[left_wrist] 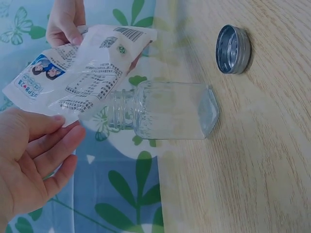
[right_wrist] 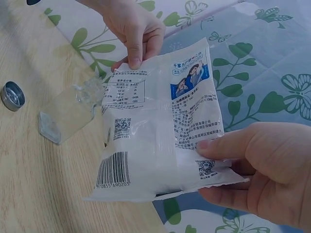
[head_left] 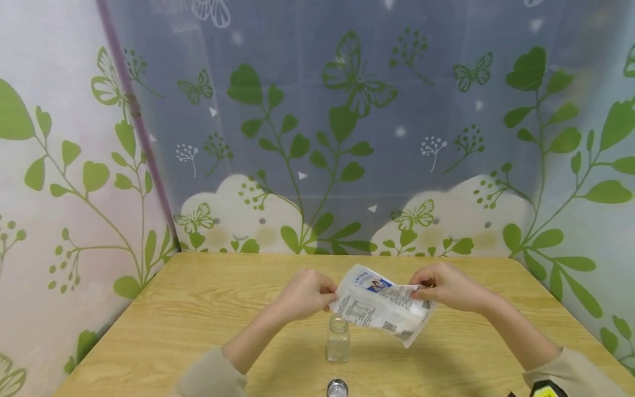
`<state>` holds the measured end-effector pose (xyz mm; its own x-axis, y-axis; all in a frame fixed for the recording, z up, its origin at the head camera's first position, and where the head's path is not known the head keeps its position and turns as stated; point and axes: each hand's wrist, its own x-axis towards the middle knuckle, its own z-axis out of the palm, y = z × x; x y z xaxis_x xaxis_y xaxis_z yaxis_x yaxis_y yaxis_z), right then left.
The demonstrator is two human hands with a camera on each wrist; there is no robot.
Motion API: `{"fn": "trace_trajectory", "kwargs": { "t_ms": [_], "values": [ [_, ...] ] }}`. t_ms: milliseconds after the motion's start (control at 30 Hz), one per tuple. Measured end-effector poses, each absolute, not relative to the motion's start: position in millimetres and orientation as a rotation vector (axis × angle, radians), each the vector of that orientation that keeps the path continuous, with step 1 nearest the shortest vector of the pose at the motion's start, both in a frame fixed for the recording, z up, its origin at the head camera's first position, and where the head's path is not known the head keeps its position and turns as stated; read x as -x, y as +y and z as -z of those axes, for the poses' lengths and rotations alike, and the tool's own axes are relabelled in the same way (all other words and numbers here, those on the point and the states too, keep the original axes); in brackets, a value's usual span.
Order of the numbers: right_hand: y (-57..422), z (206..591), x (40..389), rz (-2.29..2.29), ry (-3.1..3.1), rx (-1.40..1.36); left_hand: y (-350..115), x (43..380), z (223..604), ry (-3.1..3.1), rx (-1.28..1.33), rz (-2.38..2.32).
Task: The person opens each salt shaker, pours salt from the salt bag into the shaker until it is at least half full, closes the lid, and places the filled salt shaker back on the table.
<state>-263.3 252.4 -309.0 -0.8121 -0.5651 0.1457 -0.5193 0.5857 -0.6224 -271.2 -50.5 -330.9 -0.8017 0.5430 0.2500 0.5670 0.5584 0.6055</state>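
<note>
In the head view, the packet [head_left: 379, 309] is just right of centre in the lower half of the frame, tilted, its left part near the mouth of the jar [head_left: 339, 348]. The left hand's [head_left: 306, 295] thumb and forefinger pinch one corner; the right hand's [head_left: 448, 285] fingers pinch the packet's opposite side. The uncapped jar stands upright on the tabletop [head_left: 213, 309] at lower centre. The lid [head_left: 338, 389] lies at the bottom edge, hollow side up.

Two hands [head_left: 306, 295] [head_left: 448, 285], one packet [head_left: 379, 306], one jar [head_left: 338, 346], one lid [head_left: 338, 388].
</note>
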Motion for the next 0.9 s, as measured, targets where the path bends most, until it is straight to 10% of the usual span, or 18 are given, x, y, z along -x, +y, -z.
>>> {"fn": "trace_trajectory", "kwargs": {
  "t_ms": [900],
  "values": [
    [245.9, 293.9, 264.0, 0.879, 2.821, 1.058, -57.0, 269.7, 331.7, -2.746, 0.986, 1.089]
  ]
}}
